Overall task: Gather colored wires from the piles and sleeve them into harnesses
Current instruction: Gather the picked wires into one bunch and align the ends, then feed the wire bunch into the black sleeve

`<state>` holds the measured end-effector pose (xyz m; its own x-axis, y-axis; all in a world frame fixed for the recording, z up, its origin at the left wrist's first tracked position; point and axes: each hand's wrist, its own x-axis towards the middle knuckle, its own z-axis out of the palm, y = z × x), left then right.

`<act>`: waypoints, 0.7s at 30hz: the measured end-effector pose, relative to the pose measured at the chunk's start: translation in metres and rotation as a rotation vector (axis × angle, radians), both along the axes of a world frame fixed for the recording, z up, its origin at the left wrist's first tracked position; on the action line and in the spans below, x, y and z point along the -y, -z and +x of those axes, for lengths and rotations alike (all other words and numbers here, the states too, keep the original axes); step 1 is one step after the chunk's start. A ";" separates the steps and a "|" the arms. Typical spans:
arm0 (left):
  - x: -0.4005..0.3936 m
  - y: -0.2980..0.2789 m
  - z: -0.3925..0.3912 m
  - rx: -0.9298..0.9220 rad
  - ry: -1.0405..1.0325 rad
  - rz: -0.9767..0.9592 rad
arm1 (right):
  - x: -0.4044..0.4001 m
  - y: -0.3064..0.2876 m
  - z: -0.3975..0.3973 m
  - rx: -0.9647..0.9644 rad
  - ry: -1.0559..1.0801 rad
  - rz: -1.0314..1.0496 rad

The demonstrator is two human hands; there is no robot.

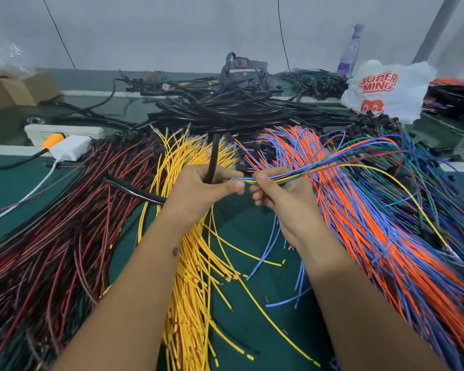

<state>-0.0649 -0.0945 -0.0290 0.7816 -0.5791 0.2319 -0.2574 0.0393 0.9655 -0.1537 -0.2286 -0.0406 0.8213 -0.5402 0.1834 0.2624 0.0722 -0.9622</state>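
Observation:
My left hand (204,191) grips a short black sleeve tube (214,156) that stands up from its fist. My right hand (276,194) pinches a thin bundle of mixed wires (319,170), green, blue, yellow, orange and red, whose tips point left toward the left thumb. The bundle arcs away to the right over the piles. On the green table lie a yellow wire pile (190,290) below my left forearm, a red and black wire pile (54,236) at left, and an orange and blue wire pile (381,236) at right.
A heap of black sleeve tubes (236,108) lies behind the piles, and one loose black tube (134,192) lies left of my left wrist. A white charger with an orange plug (65,148) sits at left, cardboard boxes (14,89) far left, a white plastic bag (386,89) and bottle (351,52) at back right.

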 end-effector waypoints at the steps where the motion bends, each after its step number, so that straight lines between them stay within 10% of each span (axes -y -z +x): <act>1: 0.000 0.000 0.000 -0.002 0.009 -0.021 | 0.000 0.000 0.000 -0.005 -0.005 -0.011; 21: -0.001 0.000 -0.002 0.074 0.004 0.004 | -0.006 0.003 0.004 0.033 -0.113 0.097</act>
<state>-0.0666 -0.0939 -0.0291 0.7602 -0.5833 0.2862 -0.3277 0.0362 0.9441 -0.1500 -0.2222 -0.0432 0.8722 -0.4612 0.1631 0.2790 0.1951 -0.9403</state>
